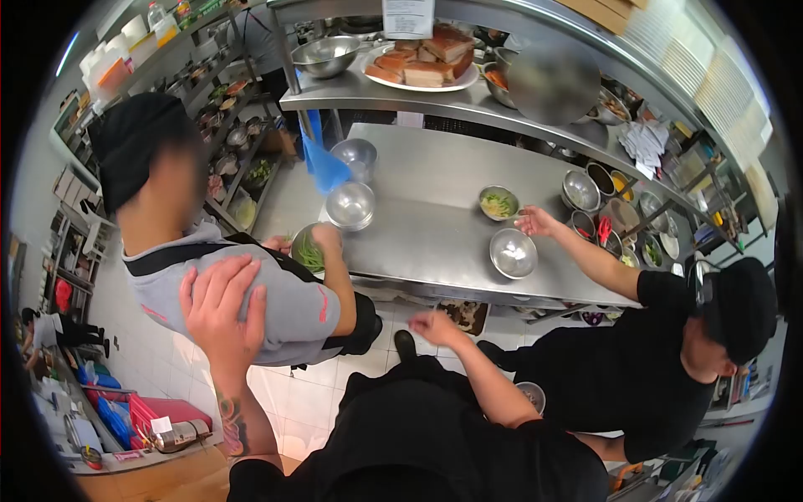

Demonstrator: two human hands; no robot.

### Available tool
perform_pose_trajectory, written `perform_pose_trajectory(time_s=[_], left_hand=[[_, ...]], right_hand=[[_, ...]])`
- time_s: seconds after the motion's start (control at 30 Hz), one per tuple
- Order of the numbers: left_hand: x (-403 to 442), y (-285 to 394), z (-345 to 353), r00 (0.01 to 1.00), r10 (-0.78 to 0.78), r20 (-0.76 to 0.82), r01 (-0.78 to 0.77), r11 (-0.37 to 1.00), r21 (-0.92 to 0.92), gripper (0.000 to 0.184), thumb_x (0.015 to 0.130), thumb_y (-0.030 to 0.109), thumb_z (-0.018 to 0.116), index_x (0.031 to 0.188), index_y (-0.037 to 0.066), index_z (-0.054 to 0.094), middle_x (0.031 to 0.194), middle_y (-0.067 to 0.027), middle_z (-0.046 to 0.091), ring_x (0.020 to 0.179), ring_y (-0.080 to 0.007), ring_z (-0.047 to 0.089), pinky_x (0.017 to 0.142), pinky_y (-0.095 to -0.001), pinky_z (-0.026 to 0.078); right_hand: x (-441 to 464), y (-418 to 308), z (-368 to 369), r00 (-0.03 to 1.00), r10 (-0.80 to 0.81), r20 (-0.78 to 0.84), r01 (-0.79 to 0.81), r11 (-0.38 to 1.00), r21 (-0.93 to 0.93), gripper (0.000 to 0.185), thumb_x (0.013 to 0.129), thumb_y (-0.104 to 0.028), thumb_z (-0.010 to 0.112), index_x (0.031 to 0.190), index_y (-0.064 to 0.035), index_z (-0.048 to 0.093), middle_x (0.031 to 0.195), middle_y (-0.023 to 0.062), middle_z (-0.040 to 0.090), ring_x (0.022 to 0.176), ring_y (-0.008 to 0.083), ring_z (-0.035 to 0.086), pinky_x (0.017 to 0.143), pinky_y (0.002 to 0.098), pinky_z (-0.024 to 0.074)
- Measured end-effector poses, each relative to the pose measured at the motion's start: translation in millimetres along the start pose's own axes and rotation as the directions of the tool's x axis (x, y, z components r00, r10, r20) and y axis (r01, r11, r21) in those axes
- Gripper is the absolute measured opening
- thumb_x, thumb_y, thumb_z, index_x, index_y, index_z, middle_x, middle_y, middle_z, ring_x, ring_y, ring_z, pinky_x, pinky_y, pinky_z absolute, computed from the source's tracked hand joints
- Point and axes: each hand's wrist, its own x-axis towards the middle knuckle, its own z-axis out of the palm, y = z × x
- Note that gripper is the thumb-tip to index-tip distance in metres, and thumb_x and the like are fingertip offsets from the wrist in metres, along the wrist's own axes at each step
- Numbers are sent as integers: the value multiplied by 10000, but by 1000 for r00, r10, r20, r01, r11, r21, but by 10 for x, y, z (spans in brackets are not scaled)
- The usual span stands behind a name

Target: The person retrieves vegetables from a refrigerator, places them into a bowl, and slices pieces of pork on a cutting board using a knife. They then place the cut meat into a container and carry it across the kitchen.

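Note:
My left hand (222, 305) lies with outstretched fingers on the shoulder of a co-worker in a grey shirt (276, 309). Below the counter's front edge, my right hand (439, 328) hangs in the air, its fingers loosely bent and apart, holding nothing. That co-worker's hands are at a steel bowl of green vegetables (309, 249). On the steel counter (418, 226) stand an empty steel bowl (513, 253) and a bowl of cut green and pale vegetables (499, 203). A second co-worker's hand (537, 222) is stretched out beside these two bowls.
The second co-worker, in black (585, 376), stands close on the right. Steel bowls (350, 206) sit at the counter's left. A raised shelf (351, 98) carries a plate of meat blocks (427, 67). Several containers line the right end. A red crate (167, 414) is at lower left.

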Motion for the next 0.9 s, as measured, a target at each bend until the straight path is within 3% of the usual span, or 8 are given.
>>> perform_pose_trajectory(time_s=[0.07, 0.23, 0.43, 0.57, 0.7, 0.77, 0.83, 0.9], left_hand=[[6, -11, -9, 999, -27, 31, 27, 1000, 0, 225, 881, 204, 709, 1082, 121, 768, 1151, -12, 745, 1118, -234, 676, 1129, -474, 357], [56, -36, 8, 994, -72, 80, 69, 997, 39, 229, 876, 240, 711, 1068, 130, 770, 1157, -13, 749, 1112, -249, 683, 1128, -486, 352], [-180, -302, -39, 995, -95, -22, 92, 990, -110, 205, 920, 261, 678, 1020, 106, 767, 1139, -112, 756, 1123, -354, 683, 1130, -536, 384], [-574, -1158, -142, 941, -240, -239, 221, 970, -101, 447, 998, 285, 584, 1328, -15, 612, 1516, -273, 503, 1389, -423, 508, 1190, -541, 335], [-805, -2315, 67, 895, -349, -279, 260, 914, -311, 638, 1071, 417, 445, 1480, -71, 490, 1569, -261, 454, 1457, -379, 444, 1223, -476, 291], [-804, -2679, 169, 885, -397, -244, 244, 841, -483, 699, 1093, 464, 398, 1511, -95, 452, 1588, -252, 436, 1471, -353, 429, 1229, -458, 281], [-743, -2871, 164, 930, -357, -89, 197, 688, -698, 760, 1104, 522, 375, 1525, -108, 427, 1580, -232, 453, 1470, -316, 427, 1228, -438, 286], [-1016, -3695, 339, 949, -309, 67, 271, 684, -678, 729, 1125, 493, 362, 1503, -124, 447, 1548, -223, 486, 1438, -296, 460, 1213, -433, 313]], right_hand=[[599, 206, -100, 966, -5, -257, 98, 931, 351, 269, 1010, -263, 666, 1124, -40, 764, 925, 114, 794, 825, 215, 754, 764, 349, 587], [1526, -1212, -1233, 865, -2, -501, 255, 862, 437, 308, 1028, -289, 662, 976, 4, 745, 699, 51, 712, 603, 120, 664, 582, 297, 512], [2311, -1787, -1230, 817, -107, -566, 404, 807, 430, 417, 1030, -307, 667, 748, -2, 697, 559, 8, 591, 516, 63, 515, 492, 287, 390], [2077, -1873, -991, 861, -116, -496, 398, 760, 514, 457, 1038, -289, 660, 679, -6, 664, 526, -12, 548, 510, 49, 488, 478, 288, 366], [1270, -2236, -887, 891, -12, -453, 331, 702, 631, 438, 1042, -261, 651, 689, -2, 661, 525, -7, 565, 489, 57, 501, 477, 290, 389], [855, -2610, -812, 807, -188, -560, 513, 694, 506, 345, 1048, -195, 617, 783, 15, 688, 687, 72, 683, 561, 121, 625, 548, 275, 481], [483, -3101, -709, 601, -394, -695, 714, 656, 245, 237, 1016, -185, 642, 916, 16, 718, 834, 111, 735, 774, 227, 709, 724, 351, 550], [226, -3560, -498, 494, -538, -683, 787, 610, 88, 295, 985, -228, 677, 1141, 19, 714, 1198, 208, 698, 1100, 339, 678, 928, 404, 537]])
